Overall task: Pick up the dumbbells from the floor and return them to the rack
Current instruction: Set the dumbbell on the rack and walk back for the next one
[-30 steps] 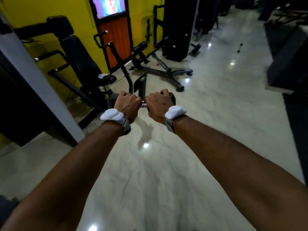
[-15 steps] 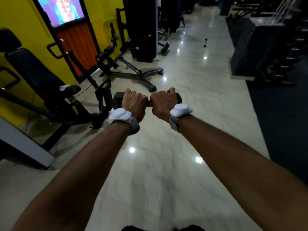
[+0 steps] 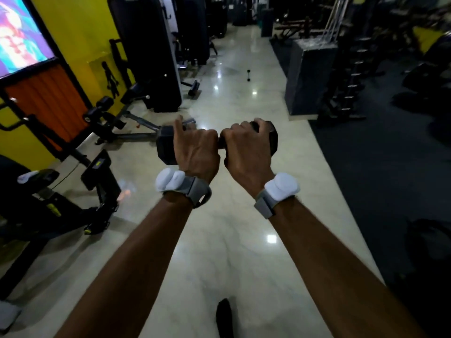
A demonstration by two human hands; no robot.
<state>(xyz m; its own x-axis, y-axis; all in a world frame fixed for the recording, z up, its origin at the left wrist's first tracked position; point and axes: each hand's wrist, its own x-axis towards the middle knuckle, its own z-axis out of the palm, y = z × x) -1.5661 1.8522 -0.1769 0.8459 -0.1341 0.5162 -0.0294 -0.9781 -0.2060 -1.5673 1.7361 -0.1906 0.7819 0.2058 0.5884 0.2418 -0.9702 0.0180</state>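
A black hex dumbbell (image 3: 165,148) hangs in the air in front of me, held level by both hands. My left hand (image 3: 196,148) grips its handle beside the left head. My right hand (image 3: 245,148) grips the handle beside the right head, most of which it hides. Both wrists wear grey bands with white pods. A second, small dumbbell (image 3: 248,75) lies far ahead on the pale floor. A tall dark dumbbell rack (image 3: 351,93) with several tiers stands at the right, on the dark mat.
Black gym machines (image 3: 146,52) and benches line the yellow wall on the left, with a black exercise bike (image 3: 73,191) close at the lower left. A grey block (image 3: 310,76) stands beside the rack. The pale marble aisle (image 3: 231,240) runs straight ahead. A dark shoe tip (image 3: 224,315) shows below.
The view has swung right and forward along the aisle, bringing the rack and far dumbbell into sight. Both hands kept hold of the dumbbell, which has risen slightly.
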